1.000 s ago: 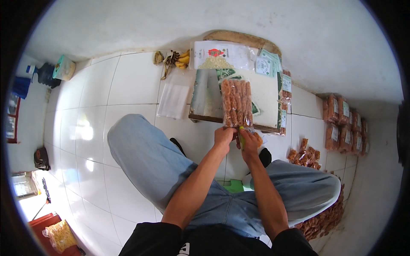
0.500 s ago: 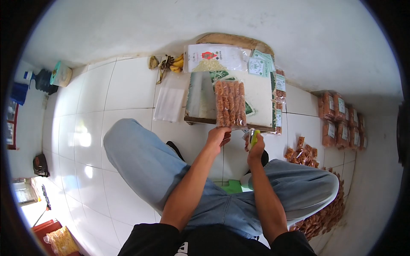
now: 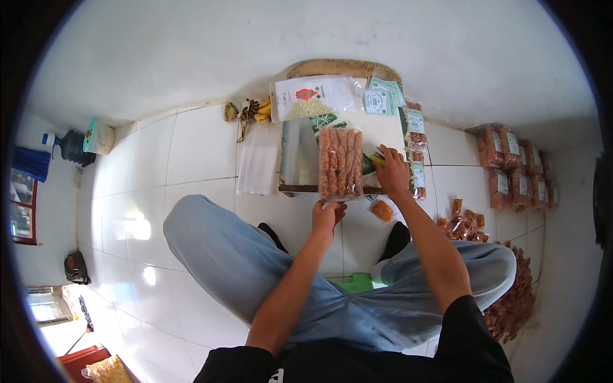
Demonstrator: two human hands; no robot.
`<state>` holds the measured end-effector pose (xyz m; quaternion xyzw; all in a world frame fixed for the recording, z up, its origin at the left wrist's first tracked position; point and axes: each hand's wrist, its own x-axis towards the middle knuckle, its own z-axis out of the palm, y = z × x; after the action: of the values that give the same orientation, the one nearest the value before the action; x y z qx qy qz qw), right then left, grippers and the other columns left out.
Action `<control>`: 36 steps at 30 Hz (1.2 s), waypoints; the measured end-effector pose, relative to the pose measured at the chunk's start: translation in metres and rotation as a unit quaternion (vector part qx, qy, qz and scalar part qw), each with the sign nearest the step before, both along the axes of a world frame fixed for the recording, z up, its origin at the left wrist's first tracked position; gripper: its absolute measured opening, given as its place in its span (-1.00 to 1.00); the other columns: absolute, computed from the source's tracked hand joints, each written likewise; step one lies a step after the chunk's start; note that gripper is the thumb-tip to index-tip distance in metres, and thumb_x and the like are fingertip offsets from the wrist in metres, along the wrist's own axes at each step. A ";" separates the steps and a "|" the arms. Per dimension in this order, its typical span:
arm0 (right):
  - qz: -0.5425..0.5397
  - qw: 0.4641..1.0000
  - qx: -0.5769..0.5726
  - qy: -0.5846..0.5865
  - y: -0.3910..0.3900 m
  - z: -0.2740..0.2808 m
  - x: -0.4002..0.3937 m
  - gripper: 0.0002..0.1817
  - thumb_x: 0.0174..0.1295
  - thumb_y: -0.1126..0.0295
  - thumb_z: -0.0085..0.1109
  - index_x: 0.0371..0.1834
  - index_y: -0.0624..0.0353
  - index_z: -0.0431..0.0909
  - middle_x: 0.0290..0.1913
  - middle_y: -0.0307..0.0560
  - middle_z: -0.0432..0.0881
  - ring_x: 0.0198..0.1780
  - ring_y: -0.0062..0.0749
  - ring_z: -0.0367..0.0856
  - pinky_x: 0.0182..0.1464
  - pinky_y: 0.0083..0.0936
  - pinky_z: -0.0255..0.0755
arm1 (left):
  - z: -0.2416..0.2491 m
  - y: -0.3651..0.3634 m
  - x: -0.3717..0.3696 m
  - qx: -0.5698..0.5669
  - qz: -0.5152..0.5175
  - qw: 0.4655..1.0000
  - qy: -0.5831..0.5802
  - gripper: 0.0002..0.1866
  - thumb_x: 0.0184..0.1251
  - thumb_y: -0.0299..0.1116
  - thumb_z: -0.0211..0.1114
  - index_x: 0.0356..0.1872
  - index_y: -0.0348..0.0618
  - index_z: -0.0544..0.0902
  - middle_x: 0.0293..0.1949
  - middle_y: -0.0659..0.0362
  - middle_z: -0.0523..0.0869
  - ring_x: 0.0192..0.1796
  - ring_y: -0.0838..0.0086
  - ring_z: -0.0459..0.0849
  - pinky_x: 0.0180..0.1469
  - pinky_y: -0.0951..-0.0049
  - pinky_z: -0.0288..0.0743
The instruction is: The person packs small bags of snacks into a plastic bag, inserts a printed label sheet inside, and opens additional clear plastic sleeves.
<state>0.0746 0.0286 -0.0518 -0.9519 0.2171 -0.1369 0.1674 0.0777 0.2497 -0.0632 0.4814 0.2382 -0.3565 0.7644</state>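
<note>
A clear bag of reddish-brown twisted snack sticks (image 3: 340, 163) lies over the near edge of the low table (image 3: 386, 131). My left hand (image 3: 327, 216) is closed on the bag's lower edge. To its right, my right hand (image 3: 393, 171) rests over the tabletop with its fingers round a yellow-green-handled tool (image 3: 377, 160), mostly hidden, so its kind does not show clearly. A small clear piece of packet with orange bits (image 3: 383, 210) is just below the table edge, apart from both hands.
Printed bags (image 3: 319, 96) and green-white labels (image 3: 381, 101) lie at the table's back. Clear empty bags (image 3: 258, 159) sit on the left, near bananas (image 3: 263, 110). Filled packs (image 3: 514, 166) stand by the right wall. Loose snacks (image 3: 463, 223) lie near my right knee.
My right hand has moved up and right onto the tabletop with the yellow-green-handled tool. The small packet piece has left that hand. My left hand still grips the bag's lower edge.
</note>
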 end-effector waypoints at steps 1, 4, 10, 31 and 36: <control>0.014 0.999 -0.027 0.019 0.000 -0.002 0.002 -0.37 0.20 0.19 0.30 0.35 0.00 0.36 0.14 -0.07 0.55 0.22 -0.15 0.49 0.19 -0.14 0.35 | 0.004 0.001 -0.002 0.021 0.002 1.000 -0.012 -0.64 0.28 -0.51 0.17 0.11 -0.26 0.42 -0.08 0.04 0.67 -0.07 0.30 0.72 -0.06 0.35 0.63; 0.012 1.000 -0.009 0.022 0.000 -0.003 0.005 -0.32 0.18 0.21 0.31 0.40 -0.04 0.31 0.24 -0.09 0.50 0.32 -0.15 0.41 0.34 -0.04 0.22 | 0.012 0.005 -0.002 0.066 0.010 0.997 -0.032 -0.51 0.24 -0.51 0.31 0.19 -0.24 0.37 -0.12 0.07 0.68 -0.11 0.35 0.72 -0.09 0.39 0.63; 0.196 0.966 -0.165 -0.025 0.024 0.013 0.000 -0.27 0.10 0.24 0.32 0.40 -0.07 0.30 0.40 -0.10 0.35 0.50 -0.12 0.19 0.49 0.20 -0.10 | 0.032 0.019 0.003 0.114 0.008 0.992 -0.045 -0.26 0.18 -0.44 0.45 0.30 -0.15 0.18 -0.21 0.11 0.69 -0.25 0.43 0.72 -0.25 0.49 0.58; 0.211 0.858 0.468 0.024 0.061 0.143 -0.004 -0.42 0.12 0.18 0.46 0.14 0.23 0.52 -0.03 -0.03 0.68 -0.01 -0.39 0.62 0.11 -0.41 0.48 | 0.224 0.055 0.130 0.324 -0.274 0.711 -0.560 -0.48 0.43 0.09 0.20 -0.07 -0.26 0.71 -0.20 0.05 0.78 -0.10 0.34 0.75 0.01 0.38 0.54; 0.185 0.841 0.507 0.036 0.045 0.150 -0.020 -0.25 0.01 0.09 0.56 0.20 0.30 0.49 0.04 0.00 0.65 0.08 -0.32 0.59 0.20 -0.38 0.44 | 0.214 0.028 0.149 0.263 -0.329 0.684 -0.596 -0.57 0.41 -0.02 0.29 -0.19 -0.29 0.68 -0.36 0.16 0.73 -0.34 0.54 0.62 -0.17 0.48 0.49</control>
<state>0.0544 0.0739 0.0986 -0.7611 0.0823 0.0600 0.6406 0.2271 0.2777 0.1509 0.8208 -0.3575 -0.1463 0.4207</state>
